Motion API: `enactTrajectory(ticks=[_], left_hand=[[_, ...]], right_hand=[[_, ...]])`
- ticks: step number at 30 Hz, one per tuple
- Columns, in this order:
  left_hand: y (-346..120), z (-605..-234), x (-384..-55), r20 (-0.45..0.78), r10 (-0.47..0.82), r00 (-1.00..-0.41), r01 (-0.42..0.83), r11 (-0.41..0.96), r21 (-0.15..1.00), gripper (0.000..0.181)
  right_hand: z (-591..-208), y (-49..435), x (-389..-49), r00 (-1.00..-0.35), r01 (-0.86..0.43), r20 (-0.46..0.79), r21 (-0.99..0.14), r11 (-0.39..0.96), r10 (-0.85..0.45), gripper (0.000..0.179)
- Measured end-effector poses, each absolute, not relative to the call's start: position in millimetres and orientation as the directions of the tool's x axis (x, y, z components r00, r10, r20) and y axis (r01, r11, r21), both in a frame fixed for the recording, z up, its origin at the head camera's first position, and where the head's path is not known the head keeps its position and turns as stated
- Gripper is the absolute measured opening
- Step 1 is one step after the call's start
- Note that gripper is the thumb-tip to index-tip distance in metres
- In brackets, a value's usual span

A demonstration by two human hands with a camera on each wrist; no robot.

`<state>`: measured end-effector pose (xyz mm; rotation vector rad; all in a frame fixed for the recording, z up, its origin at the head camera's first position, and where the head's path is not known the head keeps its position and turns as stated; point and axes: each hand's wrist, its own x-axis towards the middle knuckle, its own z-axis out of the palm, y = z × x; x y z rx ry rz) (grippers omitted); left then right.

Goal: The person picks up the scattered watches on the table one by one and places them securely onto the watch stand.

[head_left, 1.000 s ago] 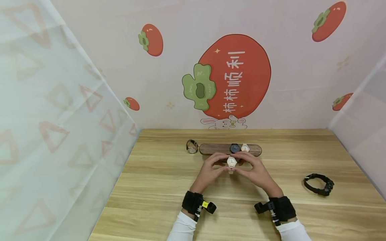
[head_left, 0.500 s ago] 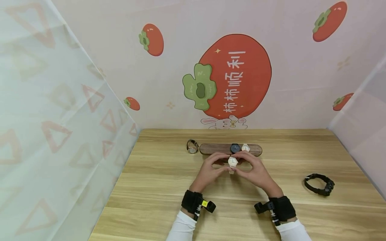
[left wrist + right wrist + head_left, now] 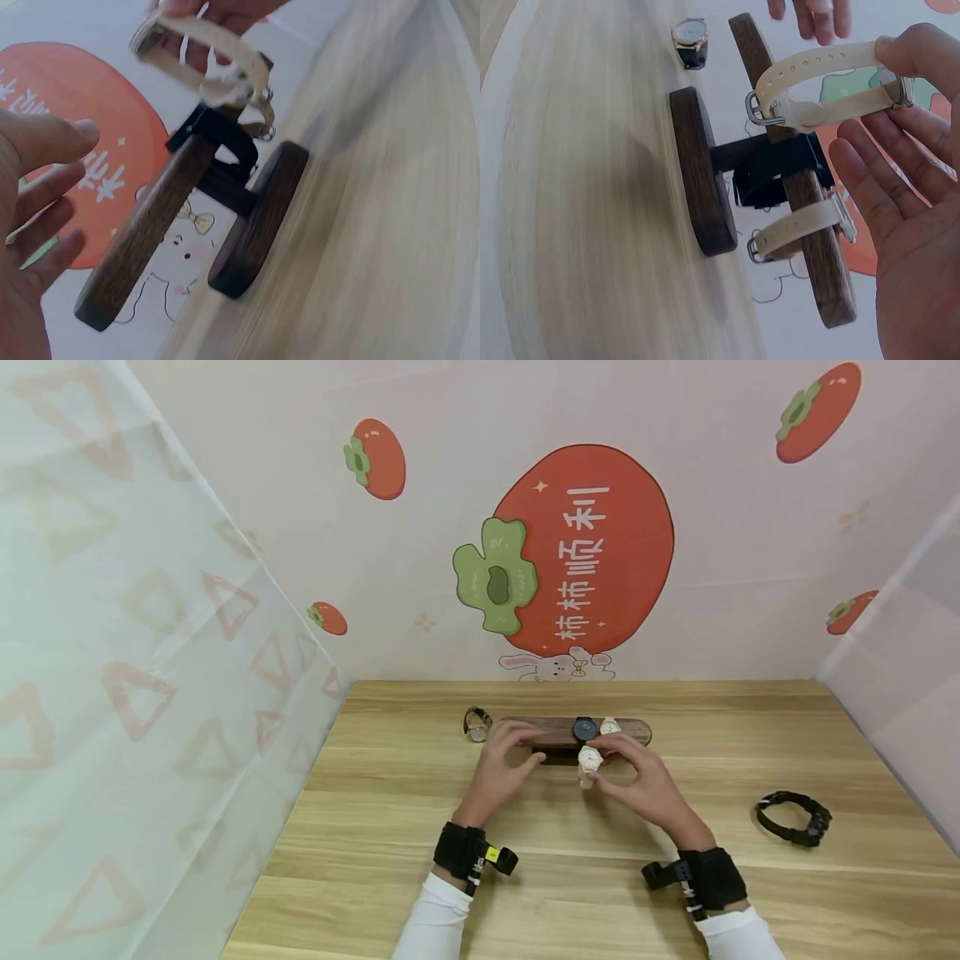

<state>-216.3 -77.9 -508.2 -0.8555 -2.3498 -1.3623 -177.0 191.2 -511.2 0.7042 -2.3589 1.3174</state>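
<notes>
My right hand (image 3: pixel 648 781) pinches a cream-strapped wristwatch (image 3: pixel 590 760) between thumb and fingers, just in front of the wooden watch stand (image 3: pixel 551 727). In the right wrist view, the held watch's strap (image 3: pixel 817 71) forms a buckled loop near the stand's top bar (image 3: pixel 829 281). My left hand (image 3: pixel 498 772) stands apart from that watch, near the left part of the bar, its fingers loosely bent with nothing between them. On the bar sit a black watch (image 3: pixel 585 729) and, to its right, a second cream-strapped watch (image 3: pixel 610 727).
A watch with a dark strap and gold-coloured case (image 3: pixel 477 727) lies left of the stand. Far to the right, a chunky black watch (image 3: pixel 806 833) rests on the wooden table (image 3: pixel 420 827). Patterned cloth walls (image 3: pixel 712 635) rise behind and at the sides.
My left hand has let go of the cream-strapped watch and moved left. The right hand, still holding it, has shifted slightly to the right, and the watch is turned a little.
</notes>
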Motion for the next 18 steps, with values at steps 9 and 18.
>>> enactTrajectory(ticks=[9, 18], left_hand=[[-88.8, -515.1, -227.9, 0.523, 0.251, -0.814, 0.575, 0.471, 0.669, 0.049], [-94.7, -520.0, -231.5, 0.352, 0.209, -0.912, 0.409, 0.499, 0.764, 0.066]], right_hand=[[-511.7, 206.6, -176.9, -0.804, -0.591, 0.552, -0.698, 0.404, -0.221, 0.052], [-512.3, 218.4, -176.5, -0.776, -0.623, 0.596, -0.674, 0.397, -0.205, 0.055]])
